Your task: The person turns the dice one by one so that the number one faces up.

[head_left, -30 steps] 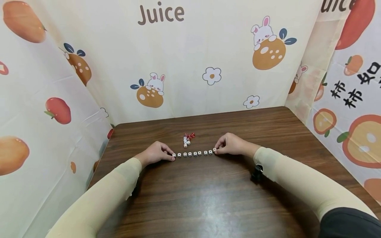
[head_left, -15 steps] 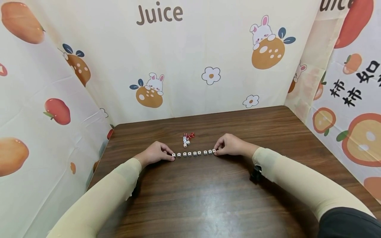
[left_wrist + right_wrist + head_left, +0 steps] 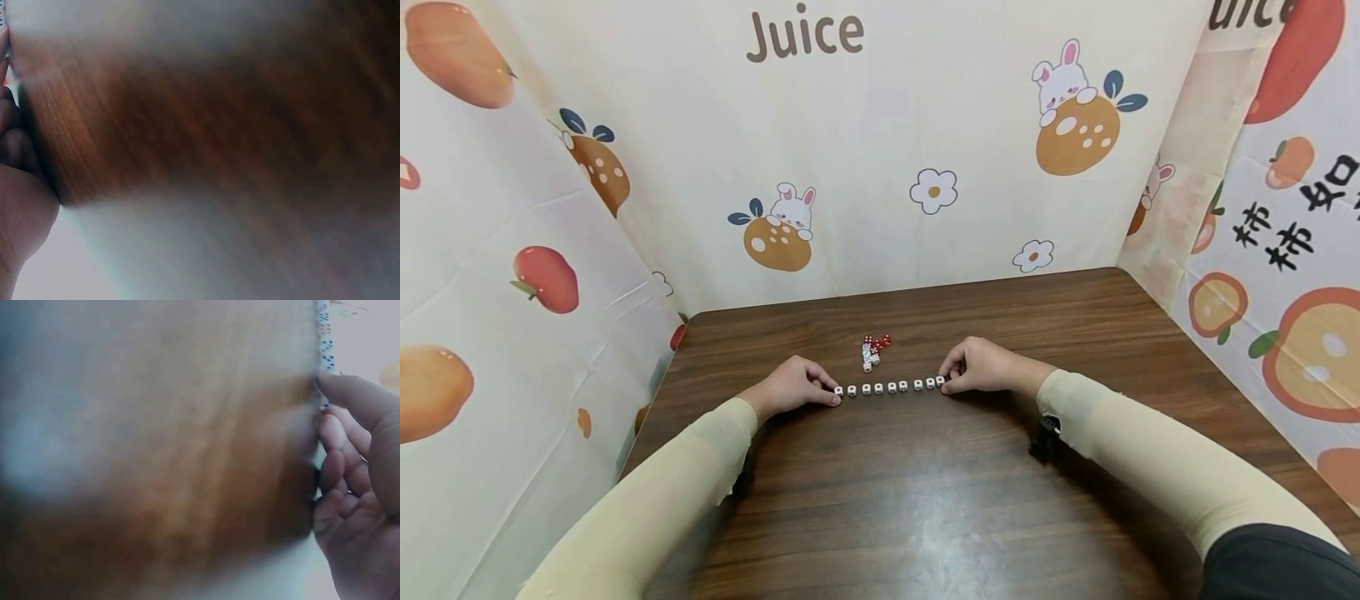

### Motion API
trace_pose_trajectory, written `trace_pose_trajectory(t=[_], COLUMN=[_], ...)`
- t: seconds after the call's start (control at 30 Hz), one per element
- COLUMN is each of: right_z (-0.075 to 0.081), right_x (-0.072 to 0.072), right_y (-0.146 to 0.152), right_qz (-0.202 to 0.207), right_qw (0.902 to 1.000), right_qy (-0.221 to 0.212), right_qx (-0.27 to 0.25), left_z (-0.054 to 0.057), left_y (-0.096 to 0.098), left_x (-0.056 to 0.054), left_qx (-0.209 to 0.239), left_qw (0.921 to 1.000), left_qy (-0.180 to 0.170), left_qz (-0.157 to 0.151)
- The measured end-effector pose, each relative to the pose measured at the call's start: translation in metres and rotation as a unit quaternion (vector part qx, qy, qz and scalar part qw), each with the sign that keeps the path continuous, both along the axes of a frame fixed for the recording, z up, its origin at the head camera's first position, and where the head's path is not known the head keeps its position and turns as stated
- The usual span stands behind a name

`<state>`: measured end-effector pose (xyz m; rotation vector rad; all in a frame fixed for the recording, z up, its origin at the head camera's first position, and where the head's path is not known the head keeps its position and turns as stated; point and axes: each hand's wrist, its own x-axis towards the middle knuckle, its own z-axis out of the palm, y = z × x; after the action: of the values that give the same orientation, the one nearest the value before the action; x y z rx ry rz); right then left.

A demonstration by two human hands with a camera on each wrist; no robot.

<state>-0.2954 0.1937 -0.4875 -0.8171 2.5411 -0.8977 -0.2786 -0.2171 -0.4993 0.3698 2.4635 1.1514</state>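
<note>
We hold forearms [image 3: 1157,450] angled inward; left hand [image 3: 792,386], right hand [image 3: 988,364] well apart, thumbs [image 3: 359,397] pinching toward curled fingers [image 3: 332,431].

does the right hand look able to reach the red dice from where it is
Probably yes: only tabletop shows between the right hand and the red dice, though it would likely first need to let go of the white die it pinches.

The person wears cream sleeves [image 3: 1150,446], a black device [image 3: 1047,438] at the right wrist and dark clothing [image 3: 1277,562].
</note>
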Motion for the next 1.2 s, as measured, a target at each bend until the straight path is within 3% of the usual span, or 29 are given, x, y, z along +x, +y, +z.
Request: trace_pose_trajectory(t=[0.3, 0.73, 1.2], right_z=[0.016, 0.012, 0.005], right_x=[-0.014, -0.030, -0.031], right_y=[0.001, -0.052, -0.099], right_qz=[0.032, -0.023, -0.060], right_qw=[0.9987, 0.9995, 0.9978], right_qy=[-0.038, 0.006, 0.018], right_qx=[0.011, 0.022, 0.021], left_z=[0.004, -0.001, 0.004], left_y=[0.001, -0.002, 0.001], left_x=[0.002, 0.000, 0.002], left_qx=[0.001, -0.001, -0.004], left_qw=[1.0000, 1.0000, 1.0000], left_qy=[-0.005, -0.004, -0.002], left_qz=[0.001, 0.005, 0.001])
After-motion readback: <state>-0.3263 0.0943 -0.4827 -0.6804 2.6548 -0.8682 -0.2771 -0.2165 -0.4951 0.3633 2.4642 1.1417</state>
